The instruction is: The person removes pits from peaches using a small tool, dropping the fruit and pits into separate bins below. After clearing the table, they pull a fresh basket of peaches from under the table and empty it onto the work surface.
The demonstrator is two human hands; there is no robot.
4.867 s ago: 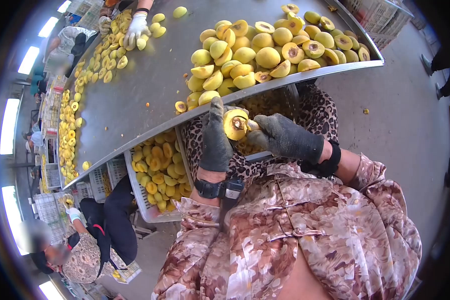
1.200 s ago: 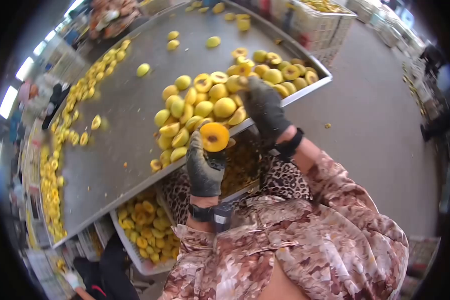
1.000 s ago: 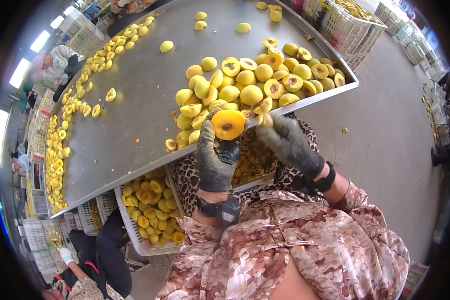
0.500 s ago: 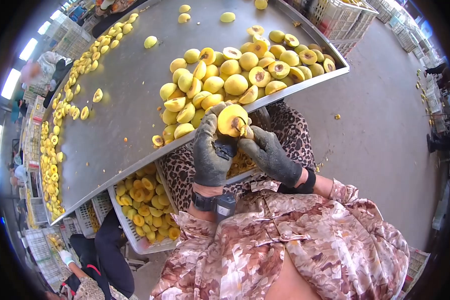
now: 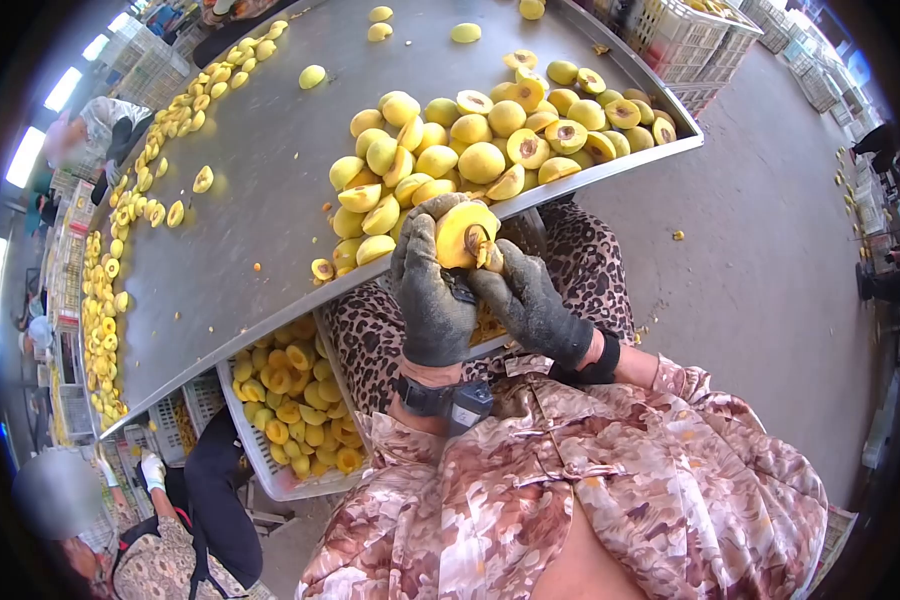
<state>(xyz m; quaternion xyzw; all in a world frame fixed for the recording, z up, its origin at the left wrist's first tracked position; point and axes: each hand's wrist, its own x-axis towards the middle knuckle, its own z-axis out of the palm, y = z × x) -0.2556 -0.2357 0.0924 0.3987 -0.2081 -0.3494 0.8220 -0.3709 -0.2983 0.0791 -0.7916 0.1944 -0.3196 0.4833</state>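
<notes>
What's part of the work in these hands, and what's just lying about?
In the work:
- fruit half, held by left hand, right hand at its cut face
- fruit pile
- metal table

Apparently lying about:
- scrap on floor
- crumb on metal table

So it's just the one head cam, worn up top and aimed forward and steeply down, pretty close over both hands (image 5: 435, 300) (image 5: 535, 310). Super wide round view, catching the wearer's chest plus the tilted-looking worktop (image 5: 240, 200).

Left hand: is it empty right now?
No, the left hand grips a yellow fruit half, with the right hand close beside it.
</notes>
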